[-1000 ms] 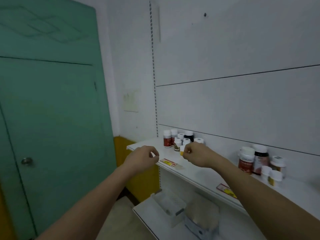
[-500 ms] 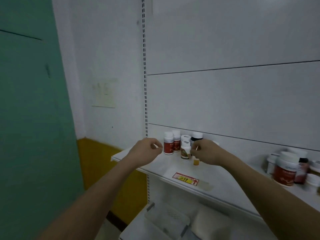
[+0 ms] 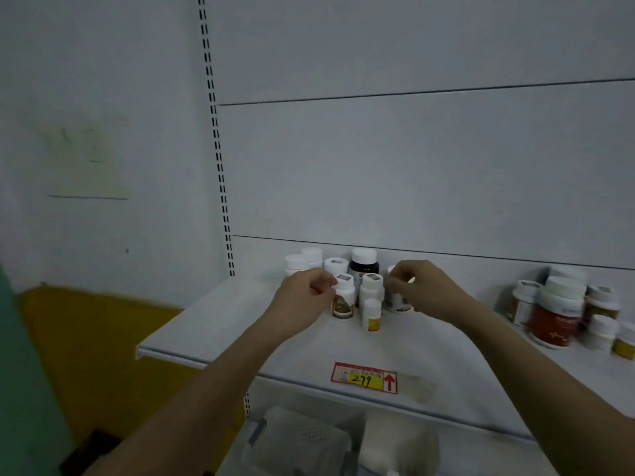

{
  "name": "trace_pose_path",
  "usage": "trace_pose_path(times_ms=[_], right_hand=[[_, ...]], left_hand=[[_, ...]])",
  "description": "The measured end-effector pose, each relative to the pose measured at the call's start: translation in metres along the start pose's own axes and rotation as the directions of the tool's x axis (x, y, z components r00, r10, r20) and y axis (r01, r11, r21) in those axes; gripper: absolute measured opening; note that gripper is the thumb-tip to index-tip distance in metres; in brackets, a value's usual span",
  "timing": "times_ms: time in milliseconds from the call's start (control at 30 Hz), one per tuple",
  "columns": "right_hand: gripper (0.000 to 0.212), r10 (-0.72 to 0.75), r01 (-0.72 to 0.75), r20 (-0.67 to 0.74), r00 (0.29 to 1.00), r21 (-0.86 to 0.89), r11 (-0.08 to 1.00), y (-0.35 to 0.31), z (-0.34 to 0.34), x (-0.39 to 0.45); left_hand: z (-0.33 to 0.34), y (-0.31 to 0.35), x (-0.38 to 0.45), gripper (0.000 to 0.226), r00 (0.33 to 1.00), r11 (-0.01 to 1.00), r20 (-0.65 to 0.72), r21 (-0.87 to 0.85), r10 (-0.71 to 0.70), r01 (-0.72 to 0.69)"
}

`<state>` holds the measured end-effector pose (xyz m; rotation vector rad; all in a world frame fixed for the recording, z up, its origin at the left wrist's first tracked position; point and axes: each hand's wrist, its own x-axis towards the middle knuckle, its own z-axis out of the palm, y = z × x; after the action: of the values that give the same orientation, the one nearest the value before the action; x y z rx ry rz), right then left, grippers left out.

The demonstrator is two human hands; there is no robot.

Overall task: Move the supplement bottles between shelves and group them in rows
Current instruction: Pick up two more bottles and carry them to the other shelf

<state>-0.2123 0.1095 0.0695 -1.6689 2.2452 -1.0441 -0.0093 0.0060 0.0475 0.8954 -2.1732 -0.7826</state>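
Several white-capped supplement bottles stand clustered at the back of a white shelf [image 3: 223,324]. My left hand [image 3: 302,298] is a loose fist, its knuckles touching a white bottle with a brown-green label [image 3: 343,298]. My right hand [image 3: 421,288] closes over the top of a white bottle [image 3: 395,304] at the cluster's right end, hiding most of it. Between my hands stand a taller white bottle [image 3: 371,285], a small yellow-labelled bottle [image 3: 371,316] in front and a dark bottle [image 3: 364,266] behind. A second group with a big red jar [image 3: 556,316] stands at the far right.
A red and yellow price tag [image 3: 364,377] is stuck on the shelf's front edge. Below, a lower shelf holds clear plastic boxes [image 3: 302,438]. A slotted upright [image 3: 220,173] runs up the wall. A green door edge [image 3: 20,389] and yellow wall base [image 3: 103,338] lie left.
The view has swung right and closer to the shelf. Both hands have moved forward to the bottle cluster; my right hand went from above the small yellow bottle to the right-end white bottle.
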Motion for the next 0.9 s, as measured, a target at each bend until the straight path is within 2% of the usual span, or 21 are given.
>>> trace_pose_path(times_ms=[133,233,300,400,467,667,900], right_hand=[[0.009,0.001,0.003,-0.065,0.998,0.063,0.998,0.013,0.011,0.026],[0.018,0.001,0.004,-0.08,0.997,0.061,0.998,0.017,0.023,0.041],[0.023,0.02,-0.016,-0.054,0.998,0.068,0.998,0.017,0.029,0.048],[0.025,0.026,-0.027,0.024,0.999,0.03,0.999,0.018,0.036,0.056],[0.029,0.032,-0.033,0.029,0.999,0.033,0.999,0.021,0.042,0.059],[0.033,0.062,-0.058,-0.033,0.998,0.094,0.994,0.028,0.047,0.054],[0.035,0.101,-0.097,-0.02,0.995,0.149,0.984,0.028,0.048,0.052]], left_hand=[[0.017,-0.015,0.022,0.03,0.998,0.994,-0.026,-0.094,0.059,-0.061],[0.025,-0.024,0.042,0.034,0.996,0.986,-0.035,-0.139,0.086,-0.09],[0.028,-0.03,0.052,0.034,0.996,0.985,0.001,-0.146,0.09,-0.089],[0.034,-0.042,0.068,0.035,0.985,0.985,0.14,-0.154,0.105,-0.083],[0.039,-0.051,0.073,0.034,0.972,0.98,0.201,-0.18,0.125,-0.089],[0.042,-0.066,0.073,0.037,0.952,0.919,0.223,-0.378,0.209,-0.113],[0.047,-0.075,0.078,0.041,0.954,0.885,0.216,-0.456,0.208,-0.089]])
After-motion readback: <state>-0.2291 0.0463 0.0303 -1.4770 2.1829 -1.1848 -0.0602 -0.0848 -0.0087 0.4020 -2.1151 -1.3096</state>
